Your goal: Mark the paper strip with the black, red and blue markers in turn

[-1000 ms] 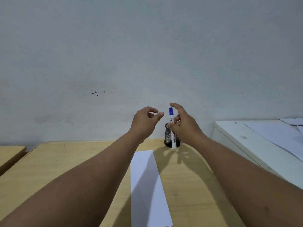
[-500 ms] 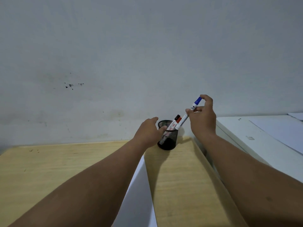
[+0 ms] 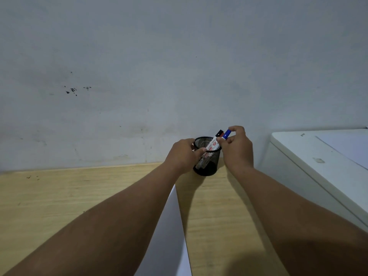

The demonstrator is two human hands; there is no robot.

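Head view: paper strip (image 3: 169,232) lies nearest on the wooden desk (image 3: 49,196), between both forearms. Beyond, left hand (image 3: 184,154) grips the mesh cup's (image 3: 207,166) rim; right hand (image 3: 238,148) pinches the blue marker (image 3: 226,134) above it, beside the black marker (image 3: 219,133).

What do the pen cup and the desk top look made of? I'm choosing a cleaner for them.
The pen cup looks like black metal wire mesh, matt: the markers show through its fine grid. The desk top looks like pale wood or wood-look laminate, with visible grain and a dull sheen; which of the two cannot be told.
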